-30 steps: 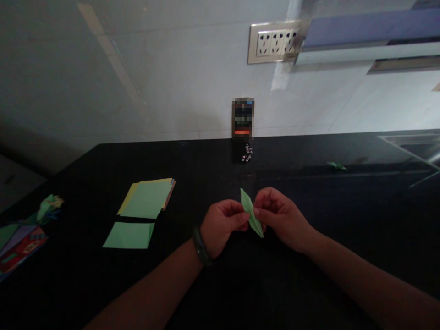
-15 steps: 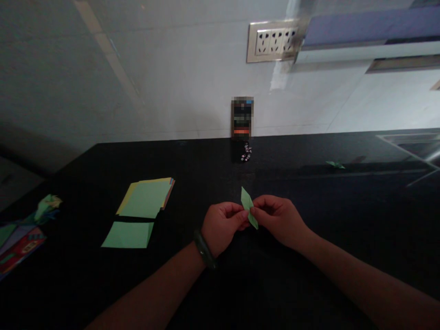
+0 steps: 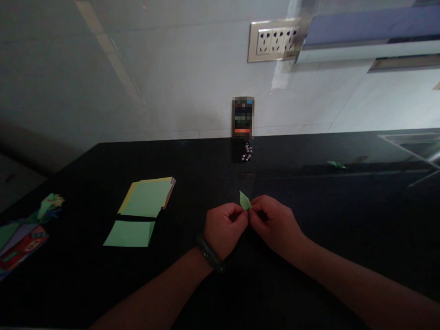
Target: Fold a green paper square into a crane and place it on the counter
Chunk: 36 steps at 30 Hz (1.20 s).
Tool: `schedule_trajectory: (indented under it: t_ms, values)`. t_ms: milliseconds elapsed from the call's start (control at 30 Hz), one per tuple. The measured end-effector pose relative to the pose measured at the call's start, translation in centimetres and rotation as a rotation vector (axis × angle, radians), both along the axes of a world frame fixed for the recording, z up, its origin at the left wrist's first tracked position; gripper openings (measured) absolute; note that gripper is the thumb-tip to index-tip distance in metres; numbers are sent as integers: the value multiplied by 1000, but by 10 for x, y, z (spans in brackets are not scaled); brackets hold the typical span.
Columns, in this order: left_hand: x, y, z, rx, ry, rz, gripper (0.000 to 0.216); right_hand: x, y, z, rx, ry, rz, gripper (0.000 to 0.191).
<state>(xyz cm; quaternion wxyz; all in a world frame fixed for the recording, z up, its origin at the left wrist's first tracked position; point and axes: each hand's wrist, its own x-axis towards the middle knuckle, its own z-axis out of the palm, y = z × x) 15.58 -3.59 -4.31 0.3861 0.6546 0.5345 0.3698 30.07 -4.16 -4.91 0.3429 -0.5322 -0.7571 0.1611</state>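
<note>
Between my two hands is a small piece of folded green paper [image 3: 244, 201], its pointed upper end sticking up above the fingertips. My left hand [image 3: 225, 225], with a dark bangle on the wrist, pinches it from the left. From the right, the thumb and fingers of my right hand [image 3: 273, 219] pinch it too. The paper's lower part is hidden behind the fingers. To the left lies a stack of square paper sheets [image 3: 146, 198], green on top with yellow edges showing. Just below the stack sits a single creased green sheet [image 3: 129, 233].
A phone with a blurred screen [image 3: 243, 118] leans on the wall, a beaded strap [image 3: 246, 152] beside it. A small folded green paper piece [image 3: 337, 165] lies at right. Crumpled folded papers [image 3: 50, 206] and a colourful packet [image 3: 25, 247] are at far left.
My fingers have closed further over the folded paper. Its lower tip, visible before, is now hidden, and only the upper point shows.
</note>
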Motion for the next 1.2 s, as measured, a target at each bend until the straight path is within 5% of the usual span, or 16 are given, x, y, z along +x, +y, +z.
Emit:
schedule_trajectory:
  t_ms: [633,1200]
  values:
    - [-4,6,-4,-26,-49,35,17,1,-1,0,135,-98,133,22]
    - [-6,8,-5,-131,-263,-63,19,1,2,-2,110,118,142,11]
